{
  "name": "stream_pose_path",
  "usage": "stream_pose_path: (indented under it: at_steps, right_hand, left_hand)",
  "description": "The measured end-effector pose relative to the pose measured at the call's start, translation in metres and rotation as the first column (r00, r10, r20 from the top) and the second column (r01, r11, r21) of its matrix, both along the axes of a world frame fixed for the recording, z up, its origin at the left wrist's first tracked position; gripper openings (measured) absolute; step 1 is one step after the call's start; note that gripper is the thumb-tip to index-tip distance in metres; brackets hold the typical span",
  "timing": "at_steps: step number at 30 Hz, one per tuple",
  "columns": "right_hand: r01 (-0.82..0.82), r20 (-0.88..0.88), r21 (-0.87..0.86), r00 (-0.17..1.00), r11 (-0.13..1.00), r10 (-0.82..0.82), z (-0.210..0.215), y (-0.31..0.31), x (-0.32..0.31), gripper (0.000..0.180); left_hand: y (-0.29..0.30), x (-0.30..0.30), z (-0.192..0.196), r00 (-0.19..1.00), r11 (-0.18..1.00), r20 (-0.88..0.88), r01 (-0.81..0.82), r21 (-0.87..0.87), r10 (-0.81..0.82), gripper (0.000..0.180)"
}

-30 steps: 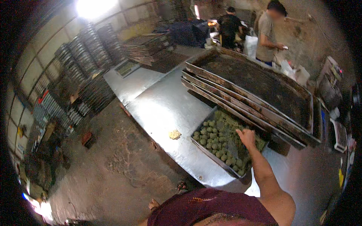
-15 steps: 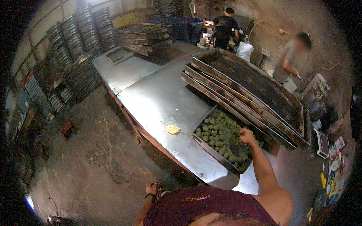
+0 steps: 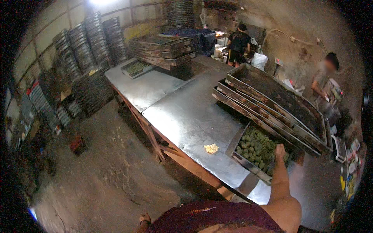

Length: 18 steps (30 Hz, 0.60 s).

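My right hand (image 3: 280, 151) reaches over a shallow metal tray (image 3: 251, 167) on the table. Its fingers are curled closed, and what they hold, if anything, is hidden. Several rounded green balls (image 3: 248, 149) lie along the tray's left and front side. Loose green crumbly stuff (image 3: 264, 139) covers the far and right part, close to my fingers. My left hand (image 3: 145, 218) hangs low beside my body, away from the table, with a dark band at the wrist; its fingers are too small and dim to read. A small heap of pale yellow bits (image 3: 211, 148) sits left of the tray.
Large stained trays (image 3: 272, 101) are stacked right behind the green tray, overhanging it. More trays (image 3: 167, 48) stand at the table's far end, beside a small tray (image 3: 136, 68). Two people, one at the back (image 3: 237, 44) and one at right (image 3: 321, 79), stand beyond the metal table (image 3: 186, 105).
The view has swung left, so the table and trays sit farther right. My right hand stays over the green tray, its fingers still curled. The left hand hangs lower in view.
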State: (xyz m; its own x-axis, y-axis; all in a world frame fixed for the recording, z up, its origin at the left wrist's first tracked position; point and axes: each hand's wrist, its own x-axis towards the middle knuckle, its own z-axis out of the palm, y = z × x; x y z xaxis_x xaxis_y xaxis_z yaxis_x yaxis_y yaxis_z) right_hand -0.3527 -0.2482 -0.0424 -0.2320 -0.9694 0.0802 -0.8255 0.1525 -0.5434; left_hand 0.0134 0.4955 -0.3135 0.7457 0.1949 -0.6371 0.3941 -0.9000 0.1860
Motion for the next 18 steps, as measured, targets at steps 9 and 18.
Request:
stream_pose_path:
  at_steps: [9, 18]
  right_hand:
    - [-0.156, 0.000, -0.039, 0.988, 0.987, 0.156, -0.010, -0.013, -0.012, 0.059]
    - [-0.536, 0.655, -0.138, 0.582, 0.833, 0.483, -0.059, -0.041, -0.026, 0.041]
  left_hand:
    - [-0.037, 0.056, -0.014, 0.920, 0.937, 0.196, 0.349, -0.013, -0.340, 0.037]
    - [-0.192, -0.063, -0.014, 0.873, 0.857, 0.277, 0.465, -0.222, -0.401, 0.037]
